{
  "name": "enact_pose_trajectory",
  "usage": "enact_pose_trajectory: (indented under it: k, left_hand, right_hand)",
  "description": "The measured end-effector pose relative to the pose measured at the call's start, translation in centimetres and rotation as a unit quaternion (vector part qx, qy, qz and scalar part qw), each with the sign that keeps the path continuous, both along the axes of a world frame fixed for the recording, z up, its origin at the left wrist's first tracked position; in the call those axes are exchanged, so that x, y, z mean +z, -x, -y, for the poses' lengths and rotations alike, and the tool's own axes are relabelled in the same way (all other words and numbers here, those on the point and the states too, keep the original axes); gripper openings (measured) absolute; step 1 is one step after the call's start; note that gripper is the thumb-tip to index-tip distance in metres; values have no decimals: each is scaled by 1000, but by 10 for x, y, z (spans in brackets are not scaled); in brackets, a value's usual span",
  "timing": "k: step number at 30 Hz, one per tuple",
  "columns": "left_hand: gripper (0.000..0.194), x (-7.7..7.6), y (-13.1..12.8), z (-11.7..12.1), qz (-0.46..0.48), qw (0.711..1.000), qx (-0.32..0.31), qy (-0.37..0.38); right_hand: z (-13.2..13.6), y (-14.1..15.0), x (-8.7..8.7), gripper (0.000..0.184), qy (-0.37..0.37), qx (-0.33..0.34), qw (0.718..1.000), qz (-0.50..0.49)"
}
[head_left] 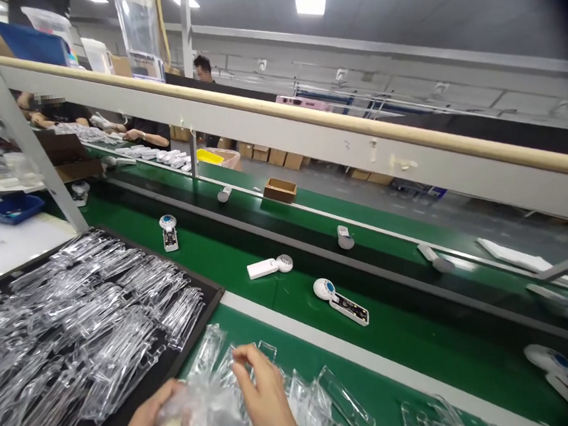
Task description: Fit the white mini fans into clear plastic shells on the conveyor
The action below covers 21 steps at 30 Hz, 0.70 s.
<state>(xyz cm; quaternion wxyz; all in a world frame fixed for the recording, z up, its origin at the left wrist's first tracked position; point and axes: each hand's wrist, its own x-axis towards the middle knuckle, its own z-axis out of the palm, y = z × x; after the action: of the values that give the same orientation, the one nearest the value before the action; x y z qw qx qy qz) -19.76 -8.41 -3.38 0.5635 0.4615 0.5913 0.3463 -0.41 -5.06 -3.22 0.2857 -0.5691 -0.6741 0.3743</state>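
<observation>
Plastic bag (215,414) between both hands (142,421) (267,397)

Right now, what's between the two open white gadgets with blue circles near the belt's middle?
Another white gadget lies on the green belt between the left open gadget and the right open gadget; the head view shows it.

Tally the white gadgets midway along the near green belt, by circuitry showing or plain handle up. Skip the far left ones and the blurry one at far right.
Gadgets with circuitry showing: 2
Gadget with plain handle up: 1
Total: 3
</observation>
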Motion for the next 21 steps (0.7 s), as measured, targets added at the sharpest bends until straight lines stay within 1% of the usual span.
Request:
enact_pose_trajectory:
  k: [1, 2, 3, 4, 5, 6, 7, 8, 10, 11, 12, 15, 18, 21]
  left_hand:
    - [23, -1, 5, -10, -17, 1000, -12, -9]
    - [25, -1, 8, -20, -42, 999, -31, -16]
    - [31, -1, 10, -31, -73, 995, -58, -20]
    - [39, -1, 10, -42, -109, 990, -89, -24]
    - [50, -2, 7, -54, -153, 980, -122, -28]
    - [60, -3, 3, -65, -209, 964, -161, -33]
    - [67, -4, -2, -75, -273, 940, -201, -41]
    - [71, -6, -9, -86, -334, 911, -237, -50]
    - [73, -13, -23, -104, -430, 855, -284, -65]
    - [71, -16, -30, -112, -455, 837, -297, -69]
    - [66, -20, -37, -118, -467, 828, -303, -73]
    - [45, -31, -48, -128, -493, 810, -305, -89]
    - [38, -42, -50, -128, -520, 795, -293, -105]
    - [31, -50, -48, -126, -525, 796, -279, -109]
  right_hand:
    - [-10, -1, -4, 24, -23, 29, 994, 104]
    - [-17, -3, -10, 36, -27, 59, 979, 191]
    - [-23, -7, -16, 46, -23, 85, 963, 255]
    - [-26, -11, -23, 54, -16, 99, 949, 297]
    - [-27, -17, -29, 60, -10, 102, 942, 320]
    - [-26, -23, -34, 62, -5, 96, 938, 333]
    - [-25, -30, -36, 61, 1, 90, 932, 350]
    - [-23, -36, -37, 56, 6, 84, 927, 366]
    - [-21, -45, -35, 36, 18, 63, 920, 388]
    - [-21, -47, -33, 25, 21, 48, 918, 394]
    - [-22, -47, -31, 19, 22, 30, 917, 397]
    - [-30, -37, -33, 22, 24, -24, 917, 398]
    - [-40, -25, -43, 12, 37, -52, 920, 386]
    - [-43, -22, -48, 13, 42, -60, 931, 358]
